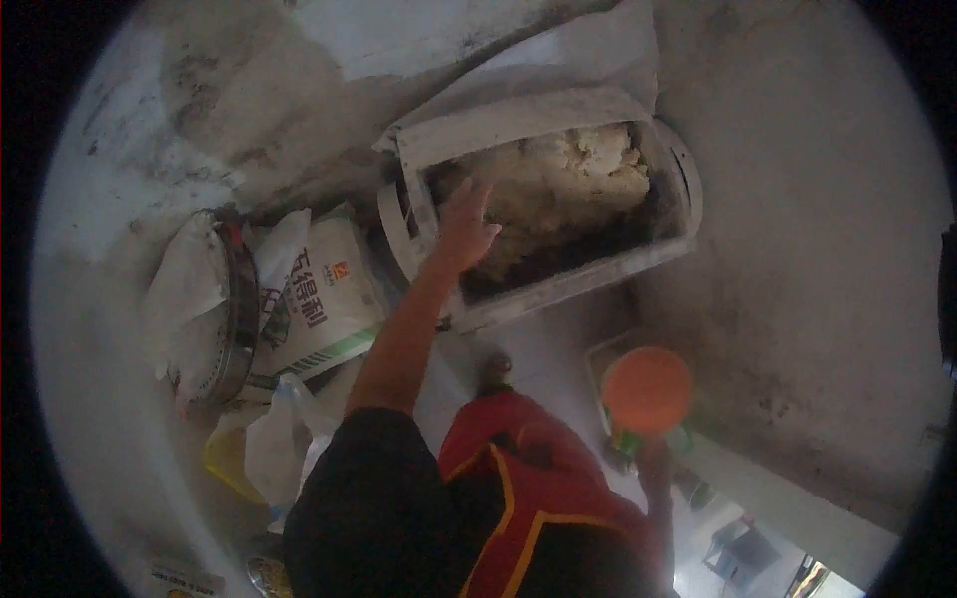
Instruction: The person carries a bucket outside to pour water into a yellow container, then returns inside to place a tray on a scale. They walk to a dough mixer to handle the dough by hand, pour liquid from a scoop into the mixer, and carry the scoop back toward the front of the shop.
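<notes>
item 1. well left of the left hand, a metal-rimmed hoop [235, 319] stands on edge against a printed sack [324, 299]. each seems to prop the other, which would explain the lean. crumpled plastic bags [279, 444] lie nearer the body, below both.

item 2. left hand [467, 224]: the arm is stretched forward, the fingers are spread wide and nothing is gripped. the palm sits at the near-left rim of the white tub [558, 289]. whether it presses on the rim or only hovers over it cannot be told. the flat, open posture suggests bracing or feeling rather than taking hold. the pale lumpy material [568, 174] lies just beyond the fingertips, heaped toward the far wall of the tub, with a dark hollow on the side nearer the hand.

item 3. right hand [653, 468]: held low and close to the body, well apart from the tub. it grasps an orange round vessel [646, 389] from beneath. the vessel hides most of the fingers, so how far they wrap round it cannot be told. it is carried level, probably to keep it steady.
</notes>
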The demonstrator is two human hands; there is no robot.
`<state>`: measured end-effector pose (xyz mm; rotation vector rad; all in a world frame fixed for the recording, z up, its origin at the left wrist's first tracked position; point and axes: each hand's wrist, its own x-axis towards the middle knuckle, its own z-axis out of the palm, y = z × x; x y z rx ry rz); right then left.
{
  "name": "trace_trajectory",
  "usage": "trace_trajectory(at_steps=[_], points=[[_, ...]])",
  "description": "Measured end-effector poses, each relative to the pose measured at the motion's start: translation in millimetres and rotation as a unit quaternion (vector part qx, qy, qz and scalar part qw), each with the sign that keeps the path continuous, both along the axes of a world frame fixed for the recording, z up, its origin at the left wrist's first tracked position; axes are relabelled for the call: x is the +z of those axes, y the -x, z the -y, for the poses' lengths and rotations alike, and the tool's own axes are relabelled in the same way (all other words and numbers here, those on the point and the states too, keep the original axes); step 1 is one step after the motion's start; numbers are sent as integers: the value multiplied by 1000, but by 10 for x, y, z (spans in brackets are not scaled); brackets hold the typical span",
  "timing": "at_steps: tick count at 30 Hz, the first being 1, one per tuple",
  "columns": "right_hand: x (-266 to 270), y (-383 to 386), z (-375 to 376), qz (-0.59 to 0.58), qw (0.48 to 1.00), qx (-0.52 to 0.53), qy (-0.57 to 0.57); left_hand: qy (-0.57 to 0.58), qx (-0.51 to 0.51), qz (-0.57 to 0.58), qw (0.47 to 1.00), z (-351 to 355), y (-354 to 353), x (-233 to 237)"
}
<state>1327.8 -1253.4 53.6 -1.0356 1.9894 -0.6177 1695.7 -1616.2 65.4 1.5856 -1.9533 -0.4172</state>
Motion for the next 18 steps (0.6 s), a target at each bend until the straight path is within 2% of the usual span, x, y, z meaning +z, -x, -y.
trace_trajectory(at_steps=[2, 3, 4, 5, 8, 11, 14, 16, 17, 18], points=[[3, 4, -25, -27, 999, 30, 10, 7, -17, -7, 1000, -65, -101, 14], [217, -84, 66, -176, 975, 134, -8, 4, -18, 9, 1000, -95, -128, 34], [332, -138, 113, -318, 919, 233, -24, 1, -19, 26, 999, -116, -155, 67], [299, -111, 97, -292, 930, 219, -51, -3, -21, 42, 999, -138, -173, 110], [235, -70, 136, -199, 963, 161, -90, -22, -11, -46, 999, -162, -175, 438], [501, -258, 299, -138, 980, 114, -88, -34, -9, -246, 969, -107, -182, 799], [419, -214, 232, -142, 979, 111, -95, -34, -24, -475, 879, -157, -175, 1170], [58, 8, -71, -65, 996, 59, -11, -77, -83, -583, 805, -195, -143, 1278], [131, -47, -31, -120, 988, 87, -33, -99, -114, -632, 760, -189, -116, 1289], [236, -144, 86, -174, 977, 114, -56, -118, -100, -444, 883, -133, -84, 1072]])
